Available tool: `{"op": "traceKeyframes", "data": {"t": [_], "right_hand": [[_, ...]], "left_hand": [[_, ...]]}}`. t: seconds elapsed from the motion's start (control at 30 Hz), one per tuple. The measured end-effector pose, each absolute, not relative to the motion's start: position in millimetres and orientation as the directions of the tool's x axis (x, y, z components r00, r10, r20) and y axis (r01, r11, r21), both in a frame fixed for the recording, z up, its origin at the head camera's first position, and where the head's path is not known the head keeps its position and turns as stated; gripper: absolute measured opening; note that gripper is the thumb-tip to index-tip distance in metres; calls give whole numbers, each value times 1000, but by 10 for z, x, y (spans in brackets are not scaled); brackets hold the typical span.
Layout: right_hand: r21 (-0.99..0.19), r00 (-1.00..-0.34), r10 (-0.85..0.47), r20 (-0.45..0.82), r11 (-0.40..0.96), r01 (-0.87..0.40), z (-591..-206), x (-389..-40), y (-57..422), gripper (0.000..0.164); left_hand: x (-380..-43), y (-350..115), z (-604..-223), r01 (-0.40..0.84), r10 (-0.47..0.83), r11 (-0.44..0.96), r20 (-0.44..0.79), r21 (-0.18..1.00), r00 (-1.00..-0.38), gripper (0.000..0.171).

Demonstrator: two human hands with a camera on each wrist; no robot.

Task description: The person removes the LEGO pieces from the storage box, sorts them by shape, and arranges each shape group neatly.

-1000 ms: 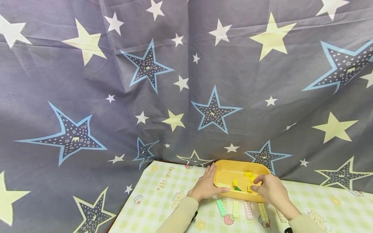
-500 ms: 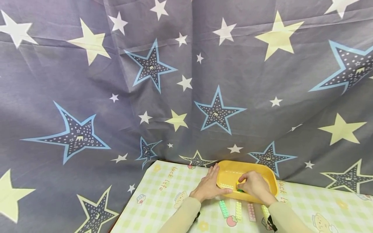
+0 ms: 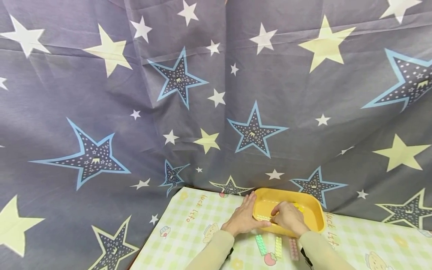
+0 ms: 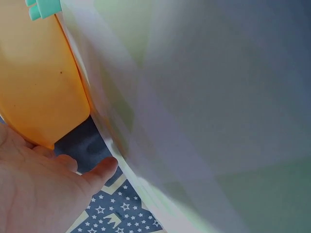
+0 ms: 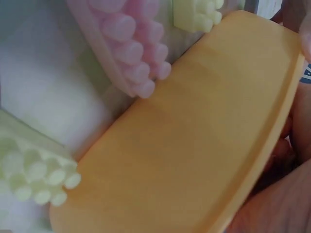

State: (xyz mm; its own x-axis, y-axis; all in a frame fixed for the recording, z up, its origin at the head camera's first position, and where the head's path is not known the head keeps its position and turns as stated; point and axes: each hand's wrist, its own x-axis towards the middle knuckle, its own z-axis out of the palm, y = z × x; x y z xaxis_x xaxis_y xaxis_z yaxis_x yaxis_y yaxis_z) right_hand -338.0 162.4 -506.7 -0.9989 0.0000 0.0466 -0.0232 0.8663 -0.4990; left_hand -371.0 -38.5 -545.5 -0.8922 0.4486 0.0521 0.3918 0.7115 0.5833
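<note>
A yellow-orange plastic tray (image 3: 318, 223) stands at the far edge of the table. My left hand (image 3: 241, 217) rests against its left end, fingers straight along the rim and thumb along the near rim. In the left wrist view, that hand lies beside the tray's outer wall (image 4: 43, 82). My right hand (image 3: 288, 217) reaches down into the tray at the front left, with bent fingers. Its fingertips are hidden, and I cannot tell whether they pinch a brick. Yellow toy bricks (image 3: 298, 207) show behind the right hand, and a pale studded brick (image 3: 263, 217) lies at the tray's left.
In front of the tray lie a mint-green brick (image 3: 261, 245), a pale yellow brick (image 3: 278, 247) and a pink brick (image 3: 293, 249). The right wrist view shows another pale yellow brick (image 5: 36, 170). A starry curtain (image 3: 202, 112) hangs right behind the checked tablecloth (image 3: 189, 225).
My right hand has gone from the tray's right side to its front left, over the yellow and green bricks there. My left hand keeps its place on the tray. The head view has shifted slightly.
</note>
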Motion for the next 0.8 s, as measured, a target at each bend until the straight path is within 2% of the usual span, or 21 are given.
{"op": "traceKeyframes", "data": {"t": [0.1, 0.53, 0.8], "right_hand": [[-496, -998, -18, 52, 867, -41, -5163, -3448, 1645, 10], [-479, -998, -26, 63, 876, -54, -5160, -3492, 1549, 9], [-440, -992, -57, 116, 892, -102, -5395, -3667, 1613, 8]], "left_hand": [[-3711, -376, -5457, 395, 450, 715, 53, 576, -891, 123], [-3713, -368, -5464, 405, 451, 724, 60, 559, -890, 123], [-3718, -372, -5485, 406, 447, 729, 66, 551, -892, 122]]}}
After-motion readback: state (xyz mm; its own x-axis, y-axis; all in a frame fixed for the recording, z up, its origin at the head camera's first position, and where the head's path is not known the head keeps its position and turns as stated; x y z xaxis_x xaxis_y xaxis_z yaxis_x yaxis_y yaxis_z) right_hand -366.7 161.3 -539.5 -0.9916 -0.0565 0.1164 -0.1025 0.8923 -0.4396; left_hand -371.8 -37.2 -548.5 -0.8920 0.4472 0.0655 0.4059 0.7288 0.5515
